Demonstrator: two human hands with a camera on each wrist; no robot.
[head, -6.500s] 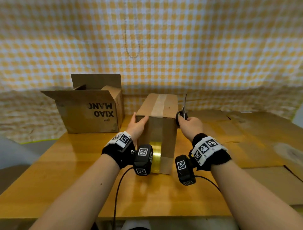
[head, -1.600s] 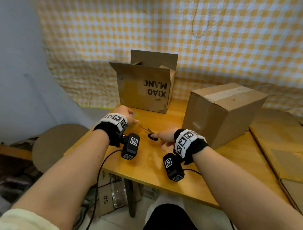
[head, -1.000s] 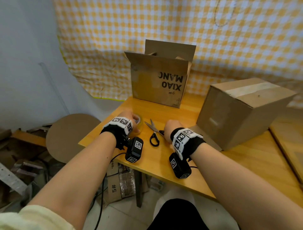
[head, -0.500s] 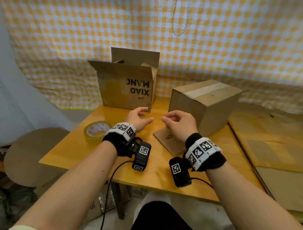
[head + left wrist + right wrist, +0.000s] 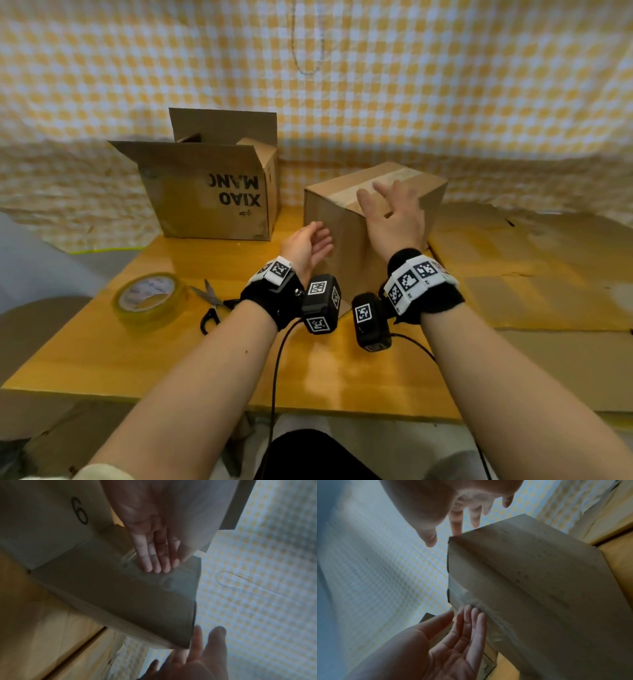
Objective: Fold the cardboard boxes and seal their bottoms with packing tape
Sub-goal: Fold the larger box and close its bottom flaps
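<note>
Sealed box (image 5: 346, 219) sits mid-worktop (image 5: 205, 356), plain brown cardboard w/ a glossy tape strip across its top. My left hand (image 5: 308, 245) lies flat on its near side, fingers straight. Right hand (image 5: 394, 219) hovers spread over the top edge, holding nothing. Tape roll (image 5: 150, 301) & scissors (image 5: 212, 305) lie left.

Behind the honey-yellow bench (image 5: 219, 359), a yellow-and-white checked cloth (image 5: 445, 85) is hanging; brown taped box (image 5: 329, 212) and yellowish tape roll (image 5: 149, 301) are sitting on it.
</note>
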